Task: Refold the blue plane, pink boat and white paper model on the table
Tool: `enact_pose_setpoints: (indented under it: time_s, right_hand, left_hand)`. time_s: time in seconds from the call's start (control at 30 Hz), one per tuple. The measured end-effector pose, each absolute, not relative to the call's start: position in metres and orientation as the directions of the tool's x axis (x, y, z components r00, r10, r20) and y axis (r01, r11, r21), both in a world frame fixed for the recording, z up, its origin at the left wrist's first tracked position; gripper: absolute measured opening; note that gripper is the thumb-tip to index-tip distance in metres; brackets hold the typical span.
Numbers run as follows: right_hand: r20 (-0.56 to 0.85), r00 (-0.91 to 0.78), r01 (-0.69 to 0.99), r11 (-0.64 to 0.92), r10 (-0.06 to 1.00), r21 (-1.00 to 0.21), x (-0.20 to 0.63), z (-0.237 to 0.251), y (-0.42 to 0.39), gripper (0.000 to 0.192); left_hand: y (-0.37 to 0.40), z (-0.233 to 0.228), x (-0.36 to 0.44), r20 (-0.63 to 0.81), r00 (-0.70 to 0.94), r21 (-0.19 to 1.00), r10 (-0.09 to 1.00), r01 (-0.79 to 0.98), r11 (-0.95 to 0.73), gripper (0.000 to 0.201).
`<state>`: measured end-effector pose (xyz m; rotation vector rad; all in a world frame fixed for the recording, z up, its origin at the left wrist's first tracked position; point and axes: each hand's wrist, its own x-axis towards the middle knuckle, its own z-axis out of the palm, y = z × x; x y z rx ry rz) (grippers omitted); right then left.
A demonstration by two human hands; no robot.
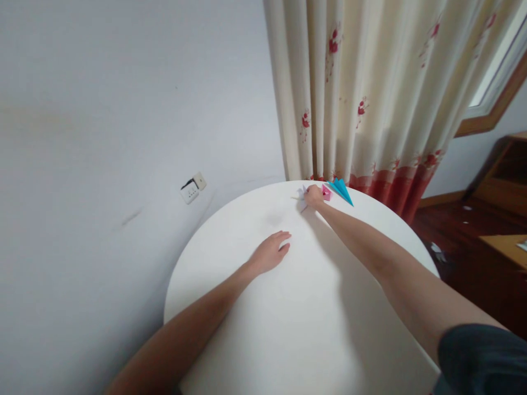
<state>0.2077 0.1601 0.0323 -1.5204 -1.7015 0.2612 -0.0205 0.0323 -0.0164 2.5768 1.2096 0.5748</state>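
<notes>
My right hand (313, 196) reaches to the far edge of the round white table (296, 307), its fingers closed on a small white folded-paper piece (303, 190) that is partly hidden. A thin pale strip shows just left of those fingers. Right beside this hand lies a pink folded-paper piece (326, 192), and past it a blue paper plane (341, 191) points toward me. Nearer to me, my left hand (270, 252) rests over the tabletop with fingers stretched out and thumb apart, holding nothing.
A plain wall with a power socket (190, 192) runs along the table's left side. Cream curtains (370, 82) with red flowers hang behind the far edge. On the right are a dark wood floor (453, 285) and some wooden furniture (500, 178).
</notes>
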Motion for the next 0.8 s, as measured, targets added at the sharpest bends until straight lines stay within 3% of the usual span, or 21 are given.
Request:
enact_pose_setpoints:
  time_s: [0.1, 0.2, 0.3, 0.4, 0.5, 0.7, 0.8]
  right_hand:
    - [0.346, 0.126, 0.67, 0.178, 0.93, -0.721, 0.196, 0.029, 0.157, 0.016]
    - [0.318, 0.055, 0.573, 0.231, 0.946, -0.787, 0.178, 0.024, 0.138, 0.013]
    - [0.314, -0.072, 0.45, 0.312, 0.947, -0.837, 0.161, 0.021, 0.1, 0.012]
    - [0.341, -0.216, 0.179, 0.38, 0.915, -0.907, 0.154, 0.023, 0.056, 0.012]
    - [0.371, -0.176, 0.044, 0.384, 0.912, -0.922, 0.155, 0.029, 0.025, 0.017]
    - [0.289, 0.039, -0.108, 0.292, 0.957, -0.95, 0.158, 0.025, 0.003, 0.023]
    - [0.181, -0.039, -0.21, 0.169, 0.983, -0.963, 0.153, 0.014, -0.003, 0.031]
  left_hand:
    - [0.042, -0.01, -0.027, 0.367, 0.433, 0.511, 0.823, 0.646, -0.567, 0.033]
    - [0.054, 0.0, -0.038, 0.499, 0.18, 0.635, 0.848, 0.59, -0.499, 0.037]
    - [0.054, 0.015, -0.045, 0.455, 0.068, 0.735, 0.888, 0.535, -0.418, 0.044]
    - [0.037, 0.03, -0.043, 0.272, 0.26, 0.825, 0.927, 0.432, -0.363, 0.042]
    - [0.014, 0.039, -0.033, 0.109, 0.449, 0.907, 0.887, 0.32, -0.274, 0.046]
    - [-0.009, 0.041, -0.019, 0.004, 0.439, 0.957, 0.899, 0.257, -0.13, 0.044]
    - [-0.009, 0.034, -0.016, 0.031, 0.365, 0.955, 0.931, 0.263, -0.135, 0.043]
